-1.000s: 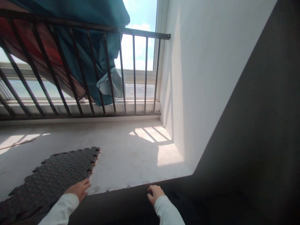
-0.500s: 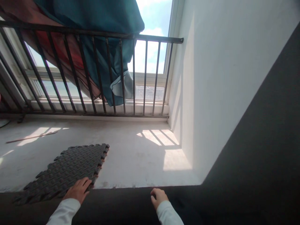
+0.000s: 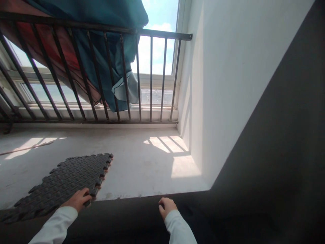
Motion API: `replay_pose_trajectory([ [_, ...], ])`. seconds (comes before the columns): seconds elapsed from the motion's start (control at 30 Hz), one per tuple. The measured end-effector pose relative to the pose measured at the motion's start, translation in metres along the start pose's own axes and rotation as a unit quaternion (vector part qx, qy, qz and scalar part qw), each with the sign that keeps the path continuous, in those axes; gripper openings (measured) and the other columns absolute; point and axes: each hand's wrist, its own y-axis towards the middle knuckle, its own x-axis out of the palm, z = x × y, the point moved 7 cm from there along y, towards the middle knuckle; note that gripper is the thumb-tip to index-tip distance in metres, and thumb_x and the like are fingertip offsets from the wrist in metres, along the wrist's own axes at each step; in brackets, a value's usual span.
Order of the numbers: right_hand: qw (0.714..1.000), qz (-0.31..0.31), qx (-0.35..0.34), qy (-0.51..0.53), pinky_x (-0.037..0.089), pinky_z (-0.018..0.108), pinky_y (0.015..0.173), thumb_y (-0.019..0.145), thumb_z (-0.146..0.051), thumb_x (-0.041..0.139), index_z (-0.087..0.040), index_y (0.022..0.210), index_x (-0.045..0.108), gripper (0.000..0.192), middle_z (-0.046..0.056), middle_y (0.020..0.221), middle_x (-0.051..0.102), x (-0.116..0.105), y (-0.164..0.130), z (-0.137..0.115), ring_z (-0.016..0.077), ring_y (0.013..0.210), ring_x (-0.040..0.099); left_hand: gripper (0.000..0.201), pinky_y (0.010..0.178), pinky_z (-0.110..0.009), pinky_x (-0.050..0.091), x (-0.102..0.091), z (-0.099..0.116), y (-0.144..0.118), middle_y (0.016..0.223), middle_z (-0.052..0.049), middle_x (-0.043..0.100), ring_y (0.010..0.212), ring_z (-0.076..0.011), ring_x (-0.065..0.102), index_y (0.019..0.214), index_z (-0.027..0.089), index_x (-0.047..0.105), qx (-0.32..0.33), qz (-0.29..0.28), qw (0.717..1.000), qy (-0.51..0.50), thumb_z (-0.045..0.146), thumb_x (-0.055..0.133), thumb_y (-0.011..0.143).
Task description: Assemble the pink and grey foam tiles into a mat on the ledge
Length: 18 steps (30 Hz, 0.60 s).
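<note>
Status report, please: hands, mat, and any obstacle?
Left hand grips near corner of the foam mat. Right hand curled, holds nothing. Mat flat on concrete floor; railing beyond, apart.

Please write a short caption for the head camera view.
Left hand on a dark interlocking foam mat, right hand on a dark ledge.
</note>
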Motion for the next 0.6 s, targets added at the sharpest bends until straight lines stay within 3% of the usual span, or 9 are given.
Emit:
replay_pose_trajectory([
  [0.1,1.000,0.001,0.009,0.017,0.040,0.028,0.078,0.069,-0.016,0.051,-0.023,0.086,0.065,0.023,0.006,0.093,0.064,-0.001,-0.001,0.001,0.0195,0.090,0.056,0.041,0.086,-0.020,0.038,-0.017,-0.002,-0.005,0.101,-0.001,0.063,0.091,-0.0131,0.056,0.088,0.025,0.066,0.033,0.127,0.991,-0.012,0.005,0.039,0.065],
  [0.2,0.998,0.007,0.002,0.056,0.039,0.029,0.079,0.068,-0.016,0.051,-0.023,0.084,0.066,0.023,0.006,0.091,0.064,-0.001,-0.003,0.001,0.0201,0.090,0.055,0.040,0.084,-0.025,0.042,-0.038,0.002,-0.014,0.093,0.000,0.067,0.087,-0.0141,0.057,0.089,0.023,0.066,0.040,0.264,0.964,-0.010,0.009,0.031,0.074],
  [0.3,0.992,0.016,-0.008,0.123,0.038,0.031,0.080,0.065,-0.015,0.053,-0.023,0.078,0.066,0.020,0.006,0.087,0.064,0.000,-0.003,0.002,0.0213,0.089,0.055,0.039,0.081,-0.029,0.045,-0.058,0.029,-0.017,0.093,0.002,0.067,0.082,-0.0154,0.057,0.091,0.022,0.064,0.033,0.340,0.940,-0.009,0.012,0.030,0.077],
  [0.37,0.982,0.021,-0.008,0.186,0.037,0.033,0.081,0.061,-0.015,0.055,-0.021,0.072,0.066,0.016,0.006,0.082,0.064,0.003,-0.001,0.002,0.0225,0.087,0.055,0.040,0.079,-0.028,0.045,-0.071,0.065,-0.013,0.096,0.000,0.067,0.082,-0.0158,0.057,0.094,0.021,0.064,0.036,0.364,0.930,-0.030,0.011,0.030,0.078],
  [0.47,0.949,0.029,0.008,0.313,0.040,0.033,0.079,0.059,-0.018,0.058,-0.020,0.069,0.065,0.012,0.005,0.076,0.063,0.009,0.003,0.003,0.0208,0.080,0.057,0.042,0.080,-0.026,0.045,-0.079,0.146,0.000,0.104,-0.002,0.065,0.084,-0.0159,0.057,0.101,0.022,0.063,0.060,0.362,0.926,-0.092,0.008,0.030,0.078],
  [0.6,0.853,0.047,0.079,0.514,0.045,0.030,0.059,0.062,-0.030,0.056,-0.020,0.087,0.060,0.027,0.003,0.075,0.062,0.018,0.009,0.016,0.0170,0.065,0.059,0.041,0.079,-0.027,0.046,-0.066,0.275,0.018,0.107,-0.004,0.063,0.087,-0.0168,0.056,0.107,0.023,0.059,0.154,0.292,0.926,-0.181,0.009,0.036,0.076],
])
